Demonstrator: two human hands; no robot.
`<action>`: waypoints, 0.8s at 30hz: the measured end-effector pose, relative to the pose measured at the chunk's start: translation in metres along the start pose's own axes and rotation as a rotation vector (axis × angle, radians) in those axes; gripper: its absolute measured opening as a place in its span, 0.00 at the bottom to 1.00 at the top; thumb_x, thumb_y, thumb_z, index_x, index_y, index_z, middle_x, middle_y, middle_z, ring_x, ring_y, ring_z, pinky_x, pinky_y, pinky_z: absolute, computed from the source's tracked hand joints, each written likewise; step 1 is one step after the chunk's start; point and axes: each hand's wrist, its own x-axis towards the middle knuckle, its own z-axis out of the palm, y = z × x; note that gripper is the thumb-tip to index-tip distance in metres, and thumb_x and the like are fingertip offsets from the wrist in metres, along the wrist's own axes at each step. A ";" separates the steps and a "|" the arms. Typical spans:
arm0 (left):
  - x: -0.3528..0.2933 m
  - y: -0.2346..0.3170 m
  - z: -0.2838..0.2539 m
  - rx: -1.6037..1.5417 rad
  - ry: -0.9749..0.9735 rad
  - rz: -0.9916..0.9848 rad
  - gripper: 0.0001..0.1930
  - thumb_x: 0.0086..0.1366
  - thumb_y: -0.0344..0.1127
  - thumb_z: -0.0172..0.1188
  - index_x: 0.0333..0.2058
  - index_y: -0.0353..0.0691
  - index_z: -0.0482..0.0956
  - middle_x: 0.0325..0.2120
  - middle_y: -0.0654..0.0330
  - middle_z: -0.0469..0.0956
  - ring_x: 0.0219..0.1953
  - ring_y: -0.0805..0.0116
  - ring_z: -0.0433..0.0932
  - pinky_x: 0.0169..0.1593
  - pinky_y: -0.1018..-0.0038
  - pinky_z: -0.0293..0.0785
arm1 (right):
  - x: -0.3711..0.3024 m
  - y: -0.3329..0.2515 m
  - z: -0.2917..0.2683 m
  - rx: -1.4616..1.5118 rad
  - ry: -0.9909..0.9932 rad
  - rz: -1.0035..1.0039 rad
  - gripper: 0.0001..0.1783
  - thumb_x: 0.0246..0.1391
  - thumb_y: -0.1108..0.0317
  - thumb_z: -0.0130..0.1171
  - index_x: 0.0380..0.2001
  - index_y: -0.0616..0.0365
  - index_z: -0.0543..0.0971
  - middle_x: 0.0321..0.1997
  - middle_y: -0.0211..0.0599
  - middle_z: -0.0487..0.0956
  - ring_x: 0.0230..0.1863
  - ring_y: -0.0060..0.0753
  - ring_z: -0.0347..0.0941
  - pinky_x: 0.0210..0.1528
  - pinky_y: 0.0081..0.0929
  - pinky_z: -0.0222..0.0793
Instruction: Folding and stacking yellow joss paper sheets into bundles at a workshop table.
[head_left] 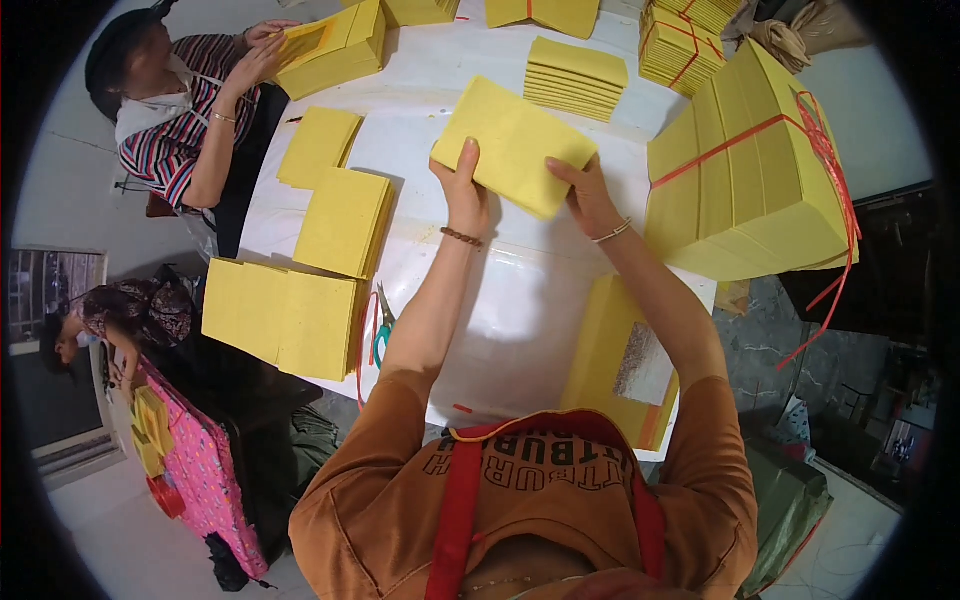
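Between my two hands I hold a stack of yellow paper sheets (515,140) above the white tabletop. My left hand (464,190) grips its lower left corner, thumb lying on top. At the right end my right hand (588,195) has hold of the edge, its thumb bent over the upper face. The fingers beneath the stack are mostly hidden. Just beyond it stands a row of folded yellow stacks (573,82). To the right is a large yellow bundle (750,160) tied with red plastic string (725,150).
Yellow stacks (285,315) line the table's left side, beside teal-handled scissors (383,335). A yellow sheet with a patterned patch (595,350) lies near my right forearm. Across the table, a person's hands (265,50) rest on another stack. A second person (110,330) bends over a pink-covered table.
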 end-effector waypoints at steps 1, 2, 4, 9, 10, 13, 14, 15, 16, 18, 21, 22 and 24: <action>0.004 0.004 -0.011 -0.053 -0.131 -0.048 0.33 0.55 0.34 0.62 0.54 0.41 0.52 0.47 0.55 0.64 0.51 0.65 0.65 0.54 0.68 0.63 | 0.003 -0.006 -0.007 -0.002 -0.003 0.002 0.45 0.39 0.77 0.66 0.58 0.58 0.51 0.52 0.37 0.65 0.53 0.33 0.64 0.53 0.32 0.66; 0.003 0.013 -0.017 0.026 -0.163 -0.125 0.41 0.52 0.33 0.65 0.59 0.44 0.46 0.49 0.56 0.63 0.53 0.64 0.63 0.57 0.67 0.59 | 0.004 -0.016 -0.013 -0.102 -0.057 -0.071 0.46 0.39 0.78 0.65 0.59 0.57 0.50 0.53 0.37 0.65 0.53 0.31 0.64 0.53 0.30 0.66; 0.013 0.030 -0.034 0.210 -0.339 -0.152 0.45 0.51 0.32 0.66 0.61 0.45 0.43 0.50 0.56 0.63 0.53 0.64 0.63 0.57 0.67 0.58 | 0.002 -0.034 -0.010 -0.200 -0.120 -0.136 0.46 0.39 0.79 0.64 0.60 0.57 0.50 0.53 0.36 0.65 0.53 0.30 0.64 0.53 0.28 0.65; 0.032 0.037 -0.050 0.717 -0.770 -0.245 0.60 0.39 0.33 0.73 0.63 0.46 0.35 0.57 0.55 0.58 0.59 0.61 0.58 0.61 0.64 0.52 | 0.002 -0.040 -0.025 -0.736 -0.286 -0.177 0.48 0.36 0.80 0.65 0.60 0.57 0.50 0.57 0.34 0.62 0.58 0.31 0.59 0.58 0.28 0.60; 0.034 0.030 -0.053 0.713 -0.765 -0.251 0.60 0.39 0.33 0.73 0.63 0.46 0.35 0.57 0.55 0.58 0.59 0.61 0.58 0.61 0.64 0.52 | 0.005 -0.027 -0.040 -0.738 -0.286 -0.169 0.48 0.36 0.80 0.65 0.60 0.57 0.50 0.57 0.34 0.62 0.58 0.31 0.59 0.58 0.28 0.60; 0.034 0.007 -0.051 1.041 -0.774 -0.302 0.60 0.34 0.35 0.75 0.63 0.43 0.40 0.57 0.55 0.59 0.61 0.59 0.55 0.63 0.65 0.50 | 0.010 0.008 -0.077 -0.749 -0.235 -0.081 0.51 0.34 0.78 0.68 0.60 0.57 0.48 0.57 0.34 0.61 0.60 0.31 0.56 0.60 0.28 0.57; 0.031 0.004 -0.052 1.074 -0.770 -0.227 0.58 0.34 0.36 0.75 0.62 0.41 0.43 0.56 0.54 0.60 0.60 0.57 0.56 0.62 0.65 0.52 | 0.008 0.012 -0.077 -0.738 -0.222 -0.062 0.52 0.33 0.77 0.69 0.60 0.57 0.48 0.57 0.35 0.61 0.60 0.31 0.56 0.60 0.28 0.56; 0.029 0.002 -0.054 1.106 -0.766 -0.152 0.56 0.34 0.37 0.75 0.61 0.39 0.47 0.55 0.53 0.62 0.60 0.56 0.57 0.62 0.66 0.53 | 0.006 0.016 -0.077 -0.727 -0.208 -0.044 0.53 0.32 0.75 0.70 0.60 0.57 0.48 0.57 0.35 0.61 0.60 0.31 0.55 0.61 0.28 0.55; 0.027 0.002 -0.057 1.106 -0.765 -0.159 0.56 0.34 0.37 0.75 0.61 0.39 0.47 0.55 0.53 0.62 0.60 0.56 0.57 0.62 0.66 0.53 | 0.006 0.017 -0.078 -0.725 -0.206 -0.038 0.53 0.32 0.75 0.70 0.60 0.57 0.48 0.57 0.35 0.61 0.60 0.31 0.55 0.61 0.28 0.55; 0.027 0.003 -0.059 0.912 -0.720 -0.202 0.53 0.35 0.39 0.75 0.58 0.37 0.51 0.52 0.53 0.65 0.57 0.56 0.61 0.60 0.65 0.57 | 0.006 0.013 -0.071 -0.725 -0.219 -0.022 0.53 0.31 0.72 0.72 0.59 0.58 0.49 0.57 0.36 0.60 0.60 0.32 0.55 0.61 0.29 0.56; 0.029 -0.003 -0.061 1.111 -0.770 -0.106 0.50 0.37 0.40 0.75 0.57 0.36 0.52 0.51 0.52 0.67 0.55 0.56 0.64 0.58 0.65 0.60 | 0.013 0.020 -0.079 -0.834 -0.184 -0.043 0.50 0.31 0.70 0.73 0.56 0.60 0.53 0.58 0.38 0.59 0.60 0.33 0.54 0.61 0.30 0.56; 0.027 -0.005 -0.061 1.109 -0.773 -0.104 0.50 0.37 0.40 0.75 0.57 0.36 0.52 0.51 0.52 0.67 0.55 0.56 0.64 0.58 0.65 0.60 | 0.014 0.020 -0.082 -0.836 -0.181 -0.046 0.50 0.31 0.70 0.73 0.56 0.60 0.53 0.58 0.38 0.59 0.60 0.33 0.54 0.61 0.30 0.56; 0.025 -0.007 -0.059 1.109 -0.724 -0.126 0.47 0.41 0.39 0.73 0.56 0.35 0.53 0.50 0.51 0.67 0.54 0.59 0.65 0.56 0.67 0.63 | 0.017 0.016 -0.080 -1.111 -0.140 -0.174 0.45 0.32 0.67 0.73 0.53 0.62 0.58 0.56 0.39 0.62 0.56 0.33 0.60 0.57 0.29 0.62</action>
